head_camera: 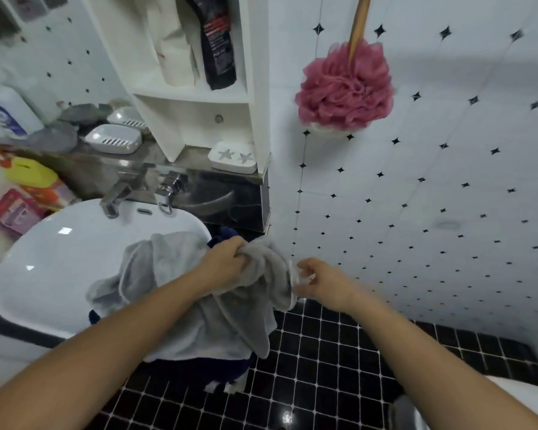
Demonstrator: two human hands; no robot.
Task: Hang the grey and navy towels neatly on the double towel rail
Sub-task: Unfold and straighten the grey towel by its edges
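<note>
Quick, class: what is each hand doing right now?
Left hand: closed, gripping the grey towel.
Right hand: at the towel's edge; grip cannot be told.

bright, even light — glare on the basin (63, 231), edges warped, blurred.

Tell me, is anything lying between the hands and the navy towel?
Yes. The grey towel is draped over the navy towel, hiding most of it; only dark bits show above and below. The left hand grips the grey one.
</note>
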